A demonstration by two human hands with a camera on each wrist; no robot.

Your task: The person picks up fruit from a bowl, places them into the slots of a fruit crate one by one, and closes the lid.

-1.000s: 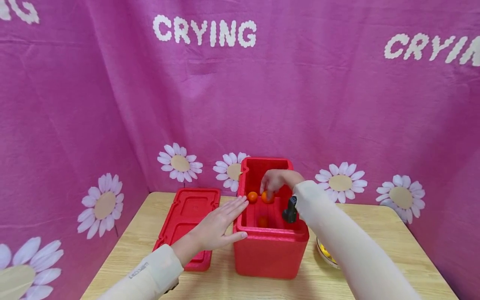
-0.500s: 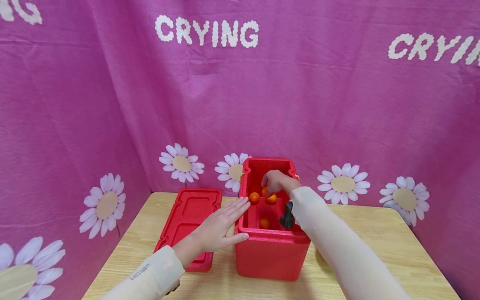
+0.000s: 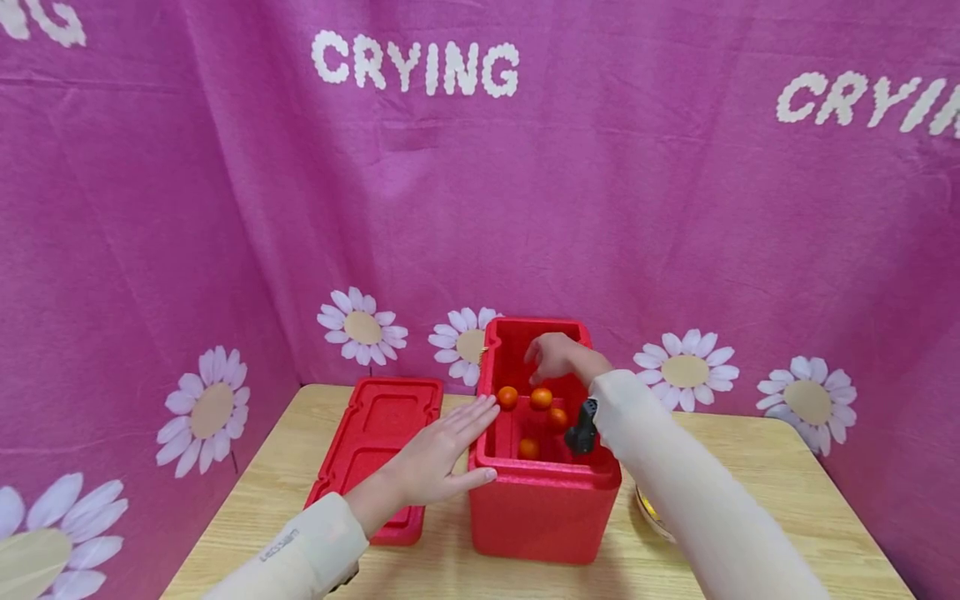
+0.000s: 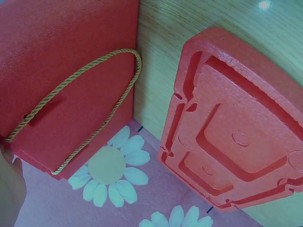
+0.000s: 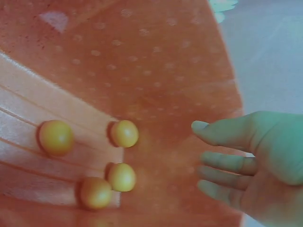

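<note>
A red foam box (image 3: 540, 517) stands uncovered on the table. Several small oranges (image 3: 528, 448) lie apart on its ridged floor, and one orange (image 5: 56, 137) shows large in the right wrist view. Inside the far part of the box hovers my right hand (image 3: 558, 357), its fingers loosely extended and holding nothing. In the right wrist view that hand (image 5: 260, 165) is seen beside the oranges with a gap between. My left hand (image 3: 438, 454) lies with straight fingers at the box's left rim; only its edge (image 4: 12, 189) enters the left wrist view.
The red lid (image 3: 393, 425) lies on the table left of the box. Partly behind my right sleeve is a bowl (image 3: 652, 512) with yellow things. A gold rope handle (image 4: 85, 71) hangs on the box's side. Pink flowered cloth (image 3: 480, 208) surrounds the table.
My right hand has let go of an orange inside the box and lifted slightly away. The oranges on the floor have shifted, with one now nearer the right. My left hand stays put.
</note>
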